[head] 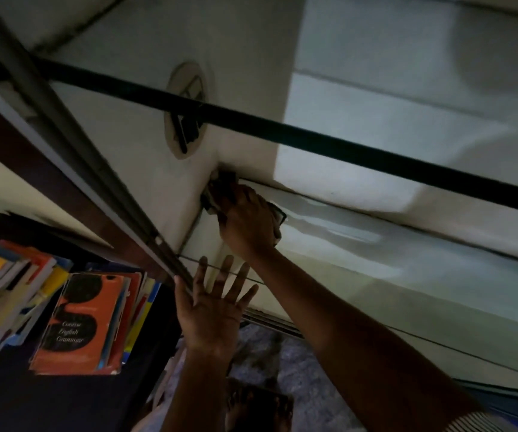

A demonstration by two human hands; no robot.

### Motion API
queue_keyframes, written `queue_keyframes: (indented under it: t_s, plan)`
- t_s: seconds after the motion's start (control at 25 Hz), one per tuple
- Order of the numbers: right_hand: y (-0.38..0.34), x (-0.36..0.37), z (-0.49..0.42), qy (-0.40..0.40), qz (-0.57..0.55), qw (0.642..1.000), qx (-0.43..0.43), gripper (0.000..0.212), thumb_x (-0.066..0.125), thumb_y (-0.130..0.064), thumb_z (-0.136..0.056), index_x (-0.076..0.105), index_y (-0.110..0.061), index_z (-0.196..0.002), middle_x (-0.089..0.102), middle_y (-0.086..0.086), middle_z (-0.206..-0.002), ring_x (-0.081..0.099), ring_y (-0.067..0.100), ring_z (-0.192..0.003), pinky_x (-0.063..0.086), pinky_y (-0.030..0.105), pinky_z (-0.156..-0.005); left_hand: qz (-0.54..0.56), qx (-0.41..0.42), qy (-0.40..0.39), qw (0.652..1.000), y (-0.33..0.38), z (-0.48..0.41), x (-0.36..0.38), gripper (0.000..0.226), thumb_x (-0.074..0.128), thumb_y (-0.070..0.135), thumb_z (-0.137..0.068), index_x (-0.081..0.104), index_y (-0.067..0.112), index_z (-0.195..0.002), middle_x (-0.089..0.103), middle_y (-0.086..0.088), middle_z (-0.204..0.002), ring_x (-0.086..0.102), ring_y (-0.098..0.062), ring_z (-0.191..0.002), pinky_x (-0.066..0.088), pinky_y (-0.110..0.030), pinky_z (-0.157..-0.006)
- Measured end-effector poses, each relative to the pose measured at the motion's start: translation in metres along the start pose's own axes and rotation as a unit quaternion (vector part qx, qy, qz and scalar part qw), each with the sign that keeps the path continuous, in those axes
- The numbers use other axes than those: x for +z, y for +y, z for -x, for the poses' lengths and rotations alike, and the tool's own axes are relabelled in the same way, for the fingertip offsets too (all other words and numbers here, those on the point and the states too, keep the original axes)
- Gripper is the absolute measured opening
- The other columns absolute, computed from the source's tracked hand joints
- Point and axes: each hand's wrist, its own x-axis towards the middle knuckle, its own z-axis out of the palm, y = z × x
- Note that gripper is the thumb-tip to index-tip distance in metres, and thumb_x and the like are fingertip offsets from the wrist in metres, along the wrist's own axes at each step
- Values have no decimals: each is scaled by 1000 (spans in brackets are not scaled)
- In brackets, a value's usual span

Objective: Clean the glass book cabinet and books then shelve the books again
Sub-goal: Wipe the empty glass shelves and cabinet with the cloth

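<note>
Here, at centre frame, the right hand (248, 222) grips a cloth (220, 187) in the cabinet (158, 169) corner. Below it, the left hand (217, 307) is released, fingers spread. Books (77, 322) lie lower left.

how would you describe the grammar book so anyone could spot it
Left of the cabinet frame running diagonally down the picture, books are heaped on a dark surface. The grammar book lies face up nearest the open left hand. Only it shows a whole orange cover with black rounded shapes and white lettering.
</note>
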Motion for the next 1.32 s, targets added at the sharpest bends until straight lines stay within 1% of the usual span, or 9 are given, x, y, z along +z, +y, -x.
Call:
queue_keyframes:
  t_s: [0.2,0.4,0.68,0.76,0.88,0.96,1.12,1.2,1.32]
  plan:
    - [2,-8,49,20,-47,984,-169,41,42,-26,-79,67,-25,-112,62,7,-117,56,29,-110,50,37,-84,3,-5,-9,1000,2,2,-2,71,39,66,-80,41,27,-140,54,-13,-132,56,-35,-115,46,-52,-86]
    - [27,-24,100,-37,-68,968,-241,40,48,-24,-88,58,-33,-125,54,-1,-132,51,21,-121,46,35,-93,-38,-14,-22,999,11,-4,-17,76,45,66,-76,45,22,-138,58,-11,-127,64,-31,-106,52,-49,-85]
    - [57,-74,175,-18,-50,993,-103,40,50,-16,-84,63,-32,-118,60,0,-125,56,21,-110,52,35,-85,-316,-50,-20,947,30,-14,-47,34,40,41,-97,51,26,-126,55,-12,-132,48,-39,-120,25,-52,-109]
    - [54,-88,206,26,-56,997,-55,46,49,-15,-79,59,-32,-121,62,1,-120,56,22,-103,53,34,-79,-491,-41,-40,869,34,-17,-72,48,59,48,-85,56,18,-122,61,-19,-116,45,-51,-118,38,-53,-99]
    - [45,-85,245,11,-66,998,-7,51,45,-19,-78,47,-34,-127,61,2,-122,49,20,-105,52,35,-78,-721,41,-76,687,37,-18,-113,32,58,24,-91,58,14,-122,59,-14,-123,55,-35,-116,45,-42,-96]
    - [46,-64,256,-19,-80,996,15,53,44,-21,-77,43,-36,-128,61,3,-121,48,20,-105,54,38,-79,-791,85,-120,594,31,-29,-130,35,59,18,-90,57,7,-123,57,-19,-125,53,-35,-117,41,-40,-98]
    - [67,0,245,-41,-67,995,56,54,57,-20,-70,49,-33,-121,66,5,-108,65,28,-88,58,43,-62,-868,185,-226,401,-8,-78,-154,50,39,50,-92,44,18,-130,58,-17,-127,55,-39,-117,47,-57,-91]
    - [91,43,223,-57,-54,994,80,52,57,-24,-74,51,-39,-123,62,2,-118,63,31,-95,56,45,-71,-877,215,-268,334,-30,-118,-161,52,22,55,-95,42,21,-129,61,-12,-125,57,-38,-115,46,-60,-84]
    - [120,107,191,-8,1,998,57,47,53,-36,-83,44,-32,-129,59,6,-127,48,28,-118,40,44,-94,-883,233,-290,285,-59,-159,-171,51,36,48,-87,42,22,-131,58,-11,-130,52,-37,-121,41,-63,-87]
